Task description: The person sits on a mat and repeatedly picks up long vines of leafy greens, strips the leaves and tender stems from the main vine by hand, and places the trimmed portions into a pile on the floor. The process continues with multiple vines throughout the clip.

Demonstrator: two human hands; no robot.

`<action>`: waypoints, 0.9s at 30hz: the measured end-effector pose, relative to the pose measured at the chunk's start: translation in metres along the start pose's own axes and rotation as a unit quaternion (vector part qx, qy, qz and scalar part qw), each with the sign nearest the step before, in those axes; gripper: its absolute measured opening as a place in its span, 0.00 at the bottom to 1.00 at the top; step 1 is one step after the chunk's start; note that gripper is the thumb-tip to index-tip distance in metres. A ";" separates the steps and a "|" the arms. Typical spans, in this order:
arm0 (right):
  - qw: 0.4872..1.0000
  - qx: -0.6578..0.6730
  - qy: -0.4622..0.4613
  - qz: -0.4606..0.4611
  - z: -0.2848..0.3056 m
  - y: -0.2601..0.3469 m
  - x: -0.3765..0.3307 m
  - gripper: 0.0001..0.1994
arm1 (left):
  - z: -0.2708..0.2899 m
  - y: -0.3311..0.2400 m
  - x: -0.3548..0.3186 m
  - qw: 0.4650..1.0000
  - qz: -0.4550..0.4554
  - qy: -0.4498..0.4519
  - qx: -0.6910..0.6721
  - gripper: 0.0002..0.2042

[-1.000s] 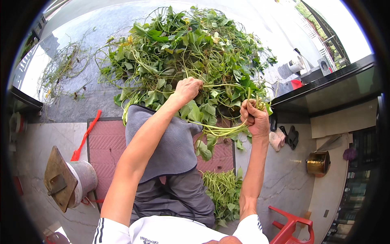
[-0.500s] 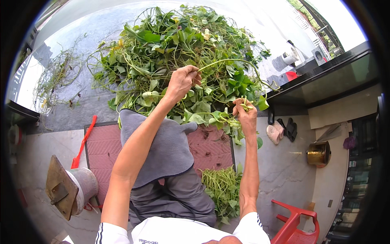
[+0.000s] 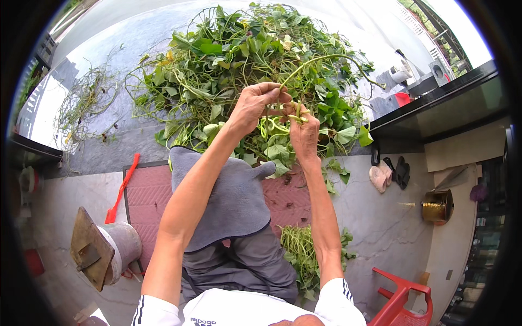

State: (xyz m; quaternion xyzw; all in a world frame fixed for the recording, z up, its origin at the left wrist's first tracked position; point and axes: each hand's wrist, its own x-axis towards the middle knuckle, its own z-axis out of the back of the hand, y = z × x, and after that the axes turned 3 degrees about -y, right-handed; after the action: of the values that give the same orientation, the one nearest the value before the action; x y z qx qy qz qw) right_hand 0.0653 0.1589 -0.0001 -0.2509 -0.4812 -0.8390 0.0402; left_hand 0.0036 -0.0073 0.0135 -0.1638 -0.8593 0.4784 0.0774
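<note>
My left hand (image 3: pixel 254 106) pinches a long green vine stem (image 3: pixel 304 64) that arches away to the right. Close beside it, almost touching, my right hand (image 3: pixel 303 130) is closed around a small bunch of cut leaf stalks (image 3: pixel 296 113), their pale ends poking up past the fingers and leaves hanging below. Both hands are over the near side of a large heap of leafy green vines (image 3: pixel 217 60). A grey cloth (image 3: pixel 223 190) lies across my lap. By my right leg rests a pile of stalks with leaves (image 3: pixel 302 255).
On the left stand a white bucket with a wooden board (image 3: pixel 117 244) and a red strap (image 3: pixel 122 187). Stripped vines (image 3: pixel 87 103) lie far left. A red plastic chair (image 3: pixel 405 299), slippers (image 3: pixel 380 176) and a brass-coloured pot (image 3: pixel 437 206) are on the right. Beneath me is a red mat (image 3: pixel 147 201).
My right hand has moved left and up with its bunch, coming next to my left hand. The left hand still holds the vine stem. The whole view has shifted slightly.
</note>
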 end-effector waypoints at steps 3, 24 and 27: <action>0.999 0.028 0.034 0.003 -0.012 -0.008 0.000 0.06 | 0.000 0.008 0.002 0.989 -0.021 -0.021 0.146 0.14; 0.991 -0.073 0.072 -0.082 0.062 -0.068 -0.004 0.08 | 0.022 0.004 -0.001 0.976 0.136 -0.065 -0.156 0.08; 0.994 0.069 0.062 -0.064 0.035 -0.015 -0.017 0.10 | 0.018 0.016 0.007 0.971 0.137 -0.018 -0.197 0.09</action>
State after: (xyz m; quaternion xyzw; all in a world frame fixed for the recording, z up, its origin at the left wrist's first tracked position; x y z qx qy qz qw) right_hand 0.0884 0.1925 -0.0052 -0.1633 -0.5494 -0.8188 0.0331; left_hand -0.0051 -0.0113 -0.0101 -0.2830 -0.9073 0.3087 -0.0381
